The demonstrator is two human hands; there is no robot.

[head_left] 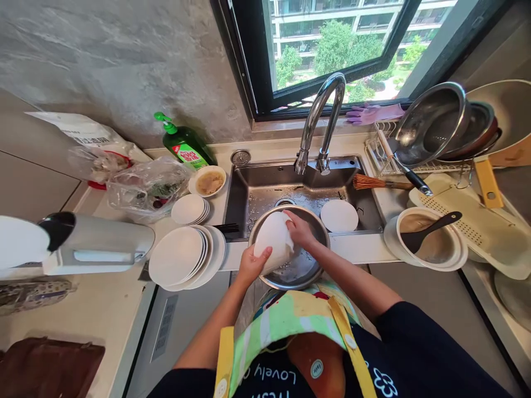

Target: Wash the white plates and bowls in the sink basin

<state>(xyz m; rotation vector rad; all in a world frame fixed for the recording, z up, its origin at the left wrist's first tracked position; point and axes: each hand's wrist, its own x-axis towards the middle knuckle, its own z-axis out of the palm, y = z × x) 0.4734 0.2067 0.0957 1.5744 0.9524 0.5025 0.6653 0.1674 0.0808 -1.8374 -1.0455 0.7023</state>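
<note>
Carefully balanced as things look, the wet white bowl [274, 242] is the weak point: a slick glaze could let it slip and crack against the stainless steel basin [319, 232] beneath it. The left hand [254, 265] cups its underside with the fingers spread, while the right hand [299, 231] curls over the far side, partly closed, so both have hold of it above the basin. The basin sits across the front lip of the sink [265, 182] and could tip if weight bears on its overhanging side. Its floor looks wet, though any contents are hard to make out.

Just left of it, a stack of white plates [176, 255] lies close to the basin, so a knock could send them sliding. Behind them, a small stack of saucers [188, 209] stands beside a small bowl [209, 181] holding brownish liquid, which could spill if nudged. On the right, a large white bowl [431, 249] has murky brown residue inside, and a black spatula [431, 232] leans on its rim with the handle raised, so a bump could tip it. One white plate [339, 215] lies in the sink, and a green dish soap bottle [185, 146] stands against the wall.
</note>
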